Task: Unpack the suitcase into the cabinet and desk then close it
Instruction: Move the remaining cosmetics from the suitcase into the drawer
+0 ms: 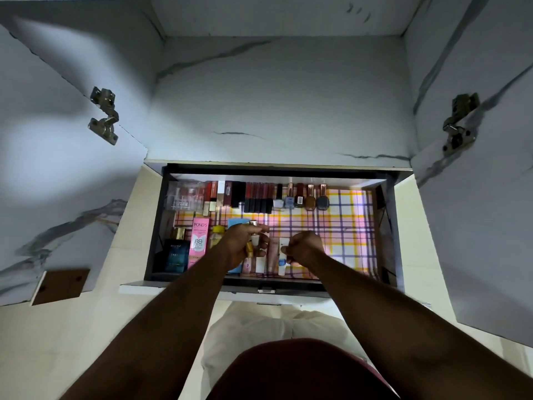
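The cabinet stands open in front of the person, both marble-patterned doors swung wide, one hinge showing on the left door and one on the right door. Below it a drawer is pulled out, lined with a plaid sheet in pink, yellow and purple.

Both bare arms reach straight forward and down into the drawer's front half. The left hand has its fingers curled round a small gold-capped bottle, holding it just above the tubes lying there. The right hand is curled too, pinching the top of a white tube that lies lengthwise among others by the front wall.

Along the back wall runs a row of lipsticks and glosses, too tightly packed to count, with a clear box at the left end. To their right stand five nail polish bottles. At front left sit a dark blue perfume box, a pink Pond's BB cream carton and a yellow-capped bottle, this last partly hidden by the left wrist.

The suitcase is out of sight.
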